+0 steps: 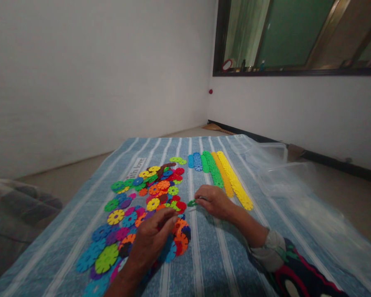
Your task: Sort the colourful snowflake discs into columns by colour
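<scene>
My right hand [214, 201] pinches a green notched disc [191, 203] edge-on, just above the striped cloth. My left hand [156, 233] hangs over the loose pile of colourful notched discs [116, 216], its thumb and fingers closed together; whatever they hold, if anything, is hidden. Beyond my right hand lie overlapping rows sorted by colour: a yellow row [235, 181], an orange-yellow row [223, 175], a long green row [213, 169], a short green row [205, 163] and blue rows [198, 161]. A few lime green discs [177, 160] lie apart at the far end of the pile.
A blue cloth with white stripes [200, 247] covers the table. Clear plastic containers [284, 177] stand along its right side. Grey fabric [12, 222] bulges in at the left edge. White walls and a window [293, 33] lie beyond.
</scene>
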Tool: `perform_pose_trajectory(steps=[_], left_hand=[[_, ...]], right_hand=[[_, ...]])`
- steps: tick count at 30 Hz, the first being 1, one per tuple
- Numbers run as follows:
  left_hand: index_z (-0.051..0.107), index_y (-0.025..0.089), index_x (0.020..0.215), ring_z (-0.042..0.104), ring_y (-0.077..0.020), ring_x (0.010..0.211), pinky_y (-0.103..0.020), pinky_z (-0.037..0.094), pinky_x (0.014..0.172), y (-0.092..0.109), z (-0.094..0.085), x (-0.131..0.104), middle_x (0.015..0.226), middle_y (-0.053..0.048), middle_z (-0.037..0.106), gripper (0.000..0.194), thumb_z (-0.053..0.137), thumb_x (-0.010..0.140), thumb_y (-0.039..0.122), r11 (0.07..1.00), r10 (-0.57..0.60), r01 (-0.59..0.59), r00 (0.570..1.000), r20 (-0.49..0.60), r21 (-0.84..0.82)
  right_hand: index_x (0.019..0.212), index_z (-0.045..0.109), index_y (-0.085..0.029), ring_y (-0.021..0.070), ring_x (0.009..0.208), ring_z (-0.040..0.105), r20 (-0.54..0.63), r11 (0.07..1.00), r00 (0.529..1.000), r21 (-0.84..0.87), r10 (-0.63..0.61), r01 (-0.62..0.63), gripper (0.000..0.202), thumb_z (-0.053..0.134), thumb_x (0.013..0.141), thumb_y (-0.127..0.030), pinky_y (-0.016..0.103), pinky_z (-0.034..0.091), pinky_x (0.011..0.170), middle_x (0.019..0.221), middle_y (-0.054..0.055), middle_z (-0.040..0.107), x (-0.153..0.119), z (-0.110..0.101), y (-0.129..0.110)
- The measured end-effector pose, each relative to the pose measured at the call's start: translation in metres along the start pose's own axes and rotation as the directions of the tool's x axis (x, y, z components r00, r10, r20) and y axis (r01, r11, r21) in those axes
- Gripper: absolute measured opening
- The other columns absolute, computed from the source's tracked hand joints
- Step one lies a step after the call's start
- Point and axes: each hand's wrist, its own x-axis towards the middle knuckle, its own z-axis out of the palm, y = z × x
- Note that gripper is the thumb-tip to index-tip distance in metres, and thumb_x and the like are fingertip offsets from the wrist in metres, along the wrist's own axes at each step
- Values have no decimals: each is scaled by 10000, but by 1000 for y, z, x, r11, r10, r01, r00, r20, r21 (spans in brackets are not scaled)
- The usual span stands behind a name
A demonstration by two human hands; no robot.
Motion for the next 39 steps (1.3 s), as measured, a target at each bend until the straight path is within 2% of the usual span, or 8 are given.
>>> perform_pose_trajectory(steps=[5, 9, 16, 29, 31, 34, 39], left_hand=[[737, 249, 767, 678, -204, 728, -274, 510, 656, -3, 0, 1, 790, -25, 746, 182, 619, 770, 387, 999, 31, -31, 1000, -1, 29], [742, 248, 783, 678, -197, 712, -267, 505, 654, -5, 2, 0, 773, -19, 743, 185, 609, 784, 376, 996, 55, -57, 998, 34, 68], [730, 232, 773, 673, -186, 684, -261, 501, 628, -5, 0, -1, 752, -20, 735, 216, 573, 801, 378, 989, 78, -83, 996, 46, 119], [716, 222, 805, 680, -175, 720, -267, 530, 672, -1, -9, 2, 776, -14, 741, 269, 538, 803, 424, 988, 14, -17, 1000, 23, 157], [716, 220, 806, 679, -174, 718, -265, 533, 669, -3, -14, 4, 778, -13, 740, 274, 546, 797, 435, 989, 7, -5, 1000, -13, 145], [711, 211, 806, 674, -175, 693, -267, 541, 656, -8, -25, 8, 761, -10, 734, 292, 558, 768, 458, 991, -35, 54, 988, -152, 121], [703, 187, 845, 682, -177, 732, -278, 548, 722, -31, -46, 16, 786, -13, 735, 323, 563, 731, 455, 985, -96, 147, 908, -409, 95]], right_hand=[[790, 685, -172, 173, 876, 605, -18, 907, 952, -297, 306, -298, 143, 577, 882, -160, 248, 401, 742, 892, 66, 665, -5, -25, 51], [847, 709, -181, 175, 924, 614, 16, 836, 900, -379, 435, -397, 161, 557, 900, -193, 240, 389, 743, 956, 74, 680, -11, -29, 73], [889, 722, -182, 189, 963, 617, 28, 810, 880, -406, 474, -424, 185, 541, 909, -217, 243, 389, 752, 996, 85, 690, -13, -24, 82], [1003, 703, -206, 202, 1017, 598, 6, 778, 865, -440, 502, -448, 209, 515, 920, -243, 252, 390, 791, 1070, 83, 671, -14, -20, 81], [999, 701, -205, 195, 1011, 598, 11, 785, 869, -434, 495, -442, 203, 520, 917, -243, 248, 387, 792, 1063, 79, 673, -14, -19, 79], [962, 702, -198, 185, 978, 601, 16, 803, 883, -424, 469, -419, 197, 515, 914, -235, 245, 383, 784, 1020, 72, 679, -13, -17, 73], [913, 696, -189, 176, 921, 605, 18, 857, 926, -385, 377, -342, 228, 477, 931, -252, 242, 377, 765, 959, 64, 684, -15, -8, 65]])
